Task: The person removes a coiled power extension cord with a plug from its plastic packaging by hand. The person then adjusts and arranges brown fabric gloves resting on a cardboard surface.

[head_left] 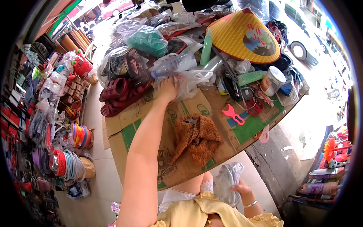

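Flattened cardboard covered the surface [231,142], with mixed goods crowding its far half. A yellow hat [228,39] sat at one o'clock, while dark red sandals [113,90] lay at ten. Nearer, toward six o'clock, was a crumpled brown cloth [204,143].

At five o'clock, just off the near edge, the right hand [244,190] gripped a bagged bundle [227,182], fingers closed on its side. Its grey contents were too blurred by plastic to name. Toward twelve, the left hand [167,90] reached across and rested on a clear bag [191,84]; whether its fingers had closed was impossible to tell. Just beyond lay a bottle [177,64].

Small red-handled scissors [257,107] and a pink tool [231,113] lay around three o'clock.

The step in hand seemed to be handling bagged goods with both hands. Shifting the clear bag would have called for a light pinch, kept away from the bottle.
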Motion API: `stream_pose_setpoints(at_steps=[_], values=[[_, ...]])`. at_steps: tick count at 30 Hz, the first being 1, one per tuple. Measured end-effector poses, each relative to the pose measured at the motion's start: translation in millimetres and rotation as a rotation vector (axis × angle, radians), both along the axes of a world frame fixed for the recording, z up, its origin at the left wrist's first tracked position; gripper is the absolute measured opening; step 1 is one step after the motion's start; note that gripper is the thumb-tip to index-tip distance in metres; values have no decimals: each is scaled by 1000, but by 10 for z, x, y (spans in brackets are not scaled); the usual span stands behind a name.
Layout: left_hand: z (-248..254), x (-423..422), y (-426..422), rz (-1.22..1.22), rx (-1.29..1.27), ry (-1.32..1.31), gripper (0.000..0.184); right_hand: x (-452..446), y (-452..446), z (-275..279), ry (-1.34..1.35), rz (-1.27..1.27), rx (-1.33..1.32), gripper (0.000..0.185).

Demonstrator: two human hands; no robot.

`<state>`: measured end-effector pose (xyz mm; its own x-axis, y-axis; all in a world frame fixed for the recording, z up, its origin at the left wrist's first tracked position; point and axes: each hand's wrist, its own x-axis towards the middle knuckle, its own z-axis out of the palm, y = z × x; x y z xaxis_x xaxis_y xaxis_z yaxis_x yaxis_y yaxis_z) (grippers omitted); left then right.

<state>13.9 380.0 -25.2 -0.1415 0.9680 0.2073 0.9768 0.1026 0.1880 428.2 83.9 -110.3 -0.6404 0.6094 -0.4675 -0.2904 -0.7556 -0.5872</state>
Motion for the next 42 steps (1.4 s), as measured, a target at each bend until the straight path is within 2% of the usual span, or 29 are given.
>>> stream_pose_setpoints(at_steps=[3,5,8,12,15,19,24,27,32,35,37,40,42], values=[[186,85,-164,-4,89,-80,37,-49,-5,47,-13,10,-8,79],[218,129,-300,-59,427,-200,29,-71,-15,92,-20,10,-10,79],[260,101,-405,-17,490,-289,26,-77,-40,182,17,43,8,79],[570,179,-824,-144,631,-468,23,-68,-91,334,46,85,75,80],[696,359,-1320,-220,588,-555,22,16,-238,297,38,76,117,79],[749,672,-2207,-305,456,-495,23,99,-447,175,64,54,146,76],[561,973,-3281,-340,364,-647,24,100,-709,340,109,23,192,71],[390,1199,-3882,-330,320,-870,25,-8,-774,476,122,28,261,68],[-24,1248,-4519,-272,367,-1038,27,-619,-577,934,90,90,434,61],[-89,1144,-4668,-280,398,-1170,37,-1222,-365,1239,92,140,602,58],[-48,1068,-4636,-286,504,-1280,47,-1679,-200,1315,105,155,599,54],[67,924,-4518,-216,637,-1178,50,-2182,-54,1539,59,244,514,50],[25,748,-4394,-181,606,-1111,53,-2556,221,1245,-15,252,554,48]])
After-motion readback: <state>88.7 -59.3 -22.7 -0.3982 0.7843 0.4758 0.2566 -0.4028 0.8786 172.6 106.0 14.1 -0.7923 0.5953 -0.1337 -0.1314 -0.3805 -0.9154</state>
